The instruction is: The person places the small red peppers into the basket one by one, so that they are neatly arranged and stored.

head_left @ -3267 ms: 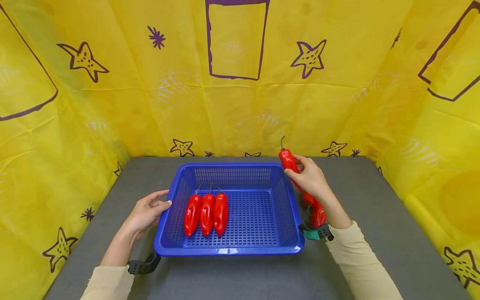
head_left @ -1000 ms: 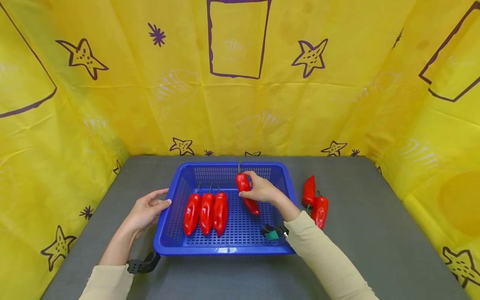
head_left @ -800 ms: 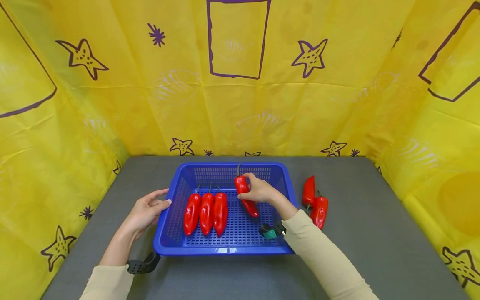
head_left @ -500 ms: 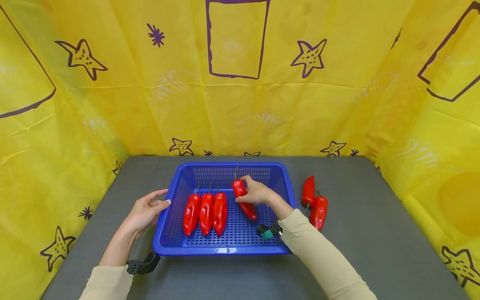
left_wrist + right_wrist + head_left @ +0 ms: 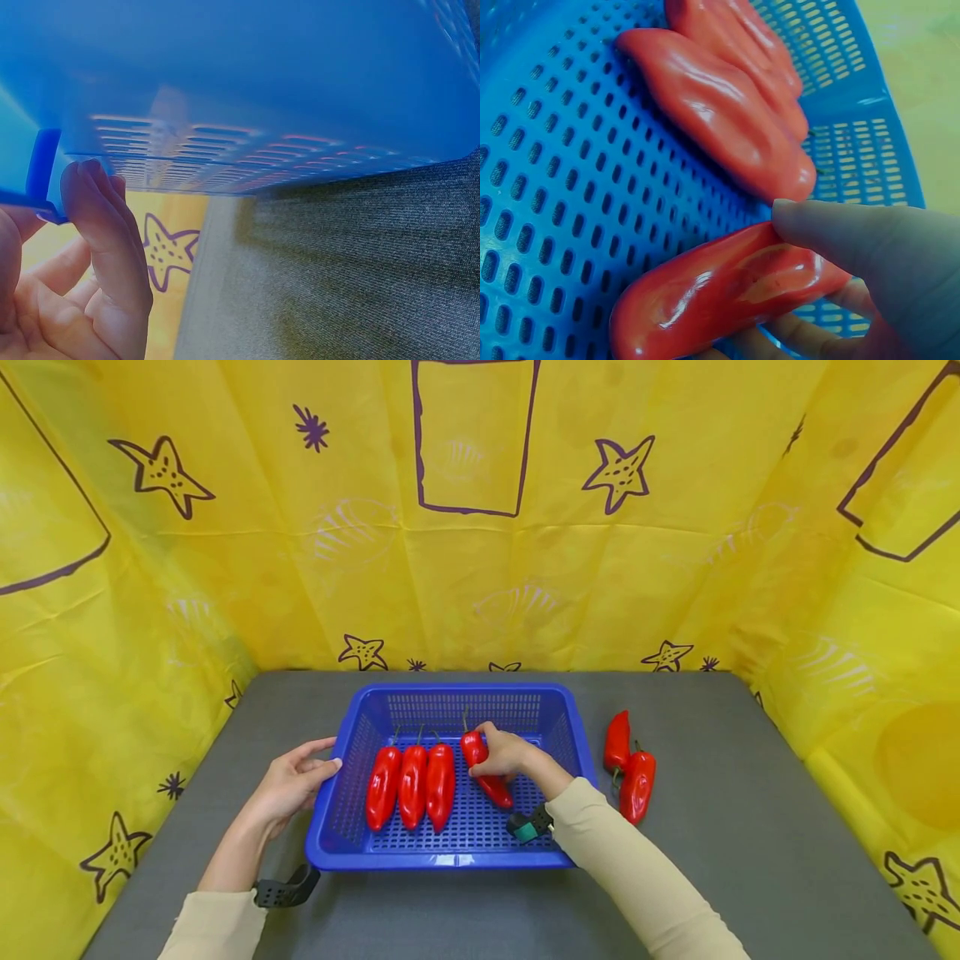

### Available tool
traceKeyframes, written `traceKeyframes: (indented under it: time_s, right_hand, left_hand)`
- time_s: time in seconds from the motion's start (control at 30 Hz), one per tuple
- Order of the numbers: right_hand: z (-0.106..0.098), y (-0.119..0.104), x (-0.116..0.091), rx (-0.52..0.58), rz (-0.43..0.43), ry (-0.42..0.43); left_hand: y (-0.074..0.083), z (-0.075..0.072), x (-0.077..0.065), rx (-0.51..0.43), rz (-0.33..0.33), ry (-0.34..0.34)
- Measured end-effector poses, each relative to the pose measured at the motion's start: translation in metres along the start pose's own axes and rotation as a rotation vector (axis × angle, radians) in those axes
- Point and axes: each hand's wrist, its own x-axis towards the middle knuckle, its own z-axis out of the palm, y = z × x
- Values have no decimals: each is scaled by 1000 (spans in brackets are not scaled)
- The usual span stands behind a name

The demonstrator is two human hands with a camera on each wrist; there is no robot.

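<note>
My right hand [image 5: 507,755] grips a red pepper [image 5: 495,791] low inside the blue plastic basket [image 5: 450,861]. In the right wrist view the thumb lies along one side of this pepper [image 5: 697,296] and the fingers curl under it. To its left, three red peppers [image 5: 413,789] lie side by side on the basket floor, stems toward the back. My left hand [image 5: 295,782] holds the basket's left rim, thumb on top. From the left wrist view, its fingers [image 5: 101,217] bend up against the outside of the rim.
Two more red peppers [image 5: 636,787] lie on the grey tabletop [image 5: 720,827], right of the basket. Yellow cloth [image 5: 480,593] with starfish drawings encloses the table at the back and both sides.
My right hand has brought the pepper from the basket's right edge into the basket, then lowered it slightly left toward the floor. The left hand has stayed on the rim.
</note>
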Motion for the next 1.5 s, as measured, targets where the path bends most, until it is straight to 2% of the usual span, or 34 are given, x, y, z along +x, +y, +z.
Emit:
traceKeyframes:
  time_s: [0.37, 0.77, 1.5]
  right_hand:
    - [7, -1, 2, -34, 5, -20]
    - [10, 2, 6, -3, 1, -25]
    - [6, 6, 8, -7, -10, -38]
  left_hand:
    - [1, 0, 0, -7, -5, -4]
    - [0, 0, 0, -1, -5, -3]
    - [1, 0, -1, -8, -3, -8]
